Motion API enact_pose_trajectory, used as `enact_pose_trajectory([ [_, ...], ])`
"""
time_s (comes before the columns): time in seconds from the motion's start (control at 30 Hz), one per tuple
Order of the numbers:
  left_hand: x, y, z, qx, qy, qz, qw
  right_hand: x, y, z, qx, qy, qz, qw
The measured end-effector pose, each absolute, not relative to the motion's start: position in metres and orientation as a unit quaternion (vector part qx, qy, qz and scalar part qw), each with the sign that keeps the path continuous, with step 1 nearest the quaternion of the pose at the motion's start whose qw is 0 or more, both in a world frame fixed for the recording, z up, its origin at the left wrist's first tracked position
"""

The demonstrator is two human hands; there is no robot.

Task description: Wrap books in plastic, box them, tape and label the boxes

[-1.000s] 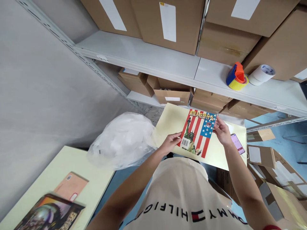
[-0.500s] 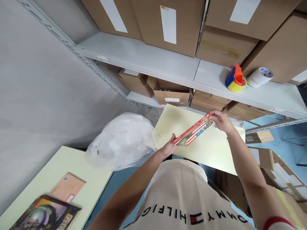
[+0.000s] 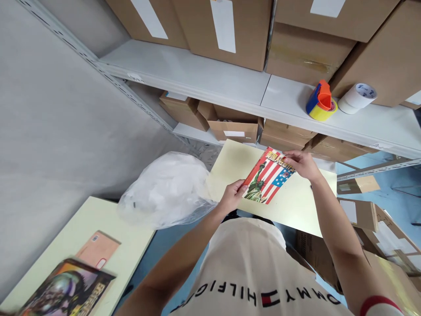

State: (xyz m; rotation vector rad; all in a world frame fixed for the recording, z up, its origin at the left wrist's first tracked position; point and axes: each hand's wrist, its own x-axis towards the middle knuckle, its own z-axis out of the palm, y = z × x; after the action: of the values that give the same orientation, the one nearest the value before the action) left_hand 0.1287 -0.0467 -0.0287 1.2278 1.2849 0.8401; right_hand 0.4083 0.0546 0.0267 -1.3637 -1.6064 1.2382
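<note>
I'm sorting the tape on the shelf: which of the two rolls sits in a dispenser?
The yellow roll, the left one of the pair: it carries a blue and orange dispenser on top. The white roll to its right lies bare against a carton.

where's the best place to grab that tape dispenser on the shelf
Grip the tape dispenser by its orange-and-blue upper body, coming from the front and above. It stands upright near the shelf edge with boxes close behind and a white tape roll at its right, so the front is probably the freest approach.
</note>
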Motion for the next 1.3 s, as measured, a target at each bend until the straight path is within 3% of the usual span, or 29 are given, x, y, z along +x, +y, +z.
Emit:
enact_pose_trajectory([
  [0.17, 0.138, -0.05, -0.034, 0.387, 0.58, 0.356, 0.622, 0.423, 0.023, -0.007, -0.473, -0.516, 0.603, 0.383],
  [0.5, 0.133, -0.062, -0.07, 0.343, 0.621, 0.376, 0.596, 0.367, -0.041, -0.086, -0.523, -0.401, 0.652, 0.375],
  [0.8, 0.051, -0.003, -0.155, 0.408, 0.646, 0.335, 0.552, 0.272, 0.006, -0.16, -0.615, -0.316, 0.612, 0.384],
  [1.07, -0.008, 0.078, -0.23, 0.484, 0.679, 0.276, 0.477, 0.204, 0.075, -0.217, -0.682, -0.36, 0.522, 0.364],
  [1.3, -0.024, 0.105, -0.264, 0.592, 0.655, 0.237, 0.406, 0.181, 0.097, -0.232, -0.732, -0.407, 0.45, 0.31],
])
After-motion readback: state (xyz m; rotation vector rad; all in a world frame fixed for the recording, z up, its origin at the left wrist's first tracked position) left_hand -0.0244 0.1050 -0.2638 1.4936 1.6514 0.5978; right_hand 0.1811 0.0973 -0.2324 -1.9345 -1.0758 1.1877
